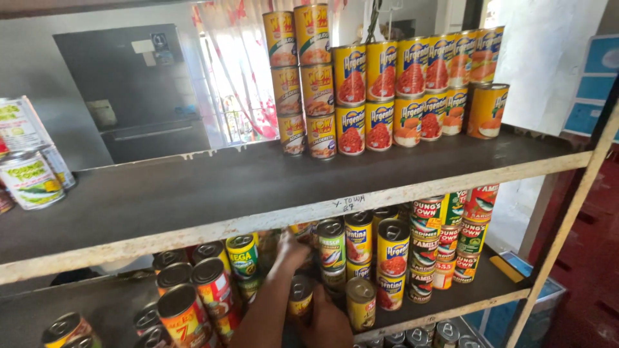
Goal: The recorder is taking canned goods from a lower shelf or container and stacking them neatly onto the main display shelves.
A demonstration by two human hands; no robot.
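head cam | close in front of shelf (271, 174) | looking slightly down | cans (380, 90) near | single view

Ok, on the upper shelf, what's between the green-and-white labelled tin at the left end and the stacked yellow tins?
Nothing: the dark shelf board is bare between the green-and-white tin and the yellow stack, seen in the head view.

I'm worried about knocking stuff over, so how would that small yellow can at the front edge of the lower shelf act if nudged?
The small yellow can looks rigid metal, so it likely won't dent. Standing alone at the lower shelf edge, it could tip off. On its side, it would probably roll.
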